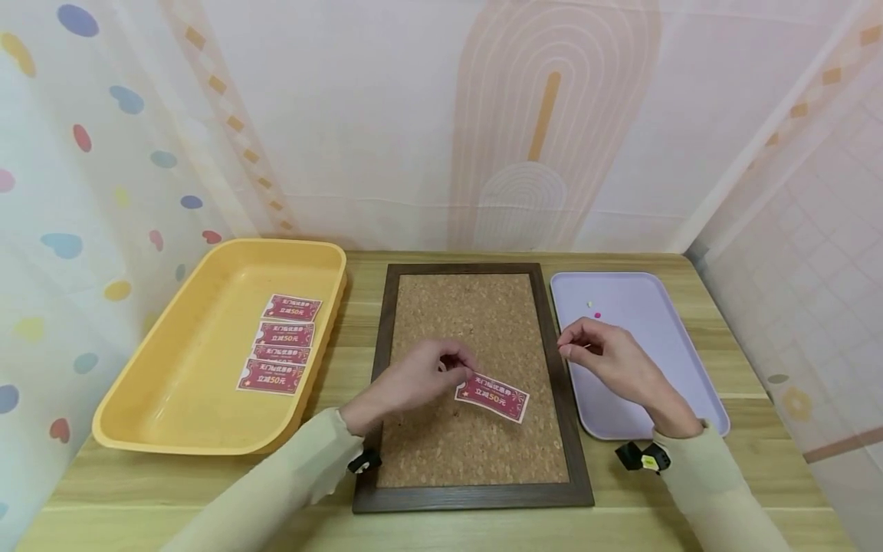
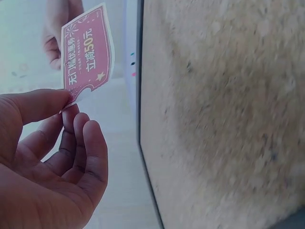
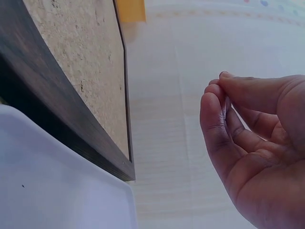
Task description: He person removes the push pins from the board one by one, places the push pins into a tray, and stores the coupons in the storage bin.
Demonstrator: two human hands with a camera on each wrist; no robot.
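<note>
My left hand (image 1: 421,376) pinches a red paper coupon (image 1: 493,396) by one end, between thumb and fingertips, over the cork board (image 1: 441,452). In the left wrist view the coupon (image 2: 88,52) tilts up from the thumb, its printed side showing. Beside the board's right frame, my right hand (image 1: 617,364) hovers over the near-left part of the lilac tray (image 1: 669,383). Its thumb and fingertips meet in the right wrist view, where the hand (image 3: 257,138) hides whatever may lie between them.
Several similar coupons (image 1: 284,337) lie in the yellow bin (image 1: 200,337) on the left. Tiny coloured pieces, one of them pink (image 1: 597,315), sit on the tray. The board's dark wooden frame (image 1: 476,498) stands between bin and tray on the wooden table (image 1: 310,506).
</note>
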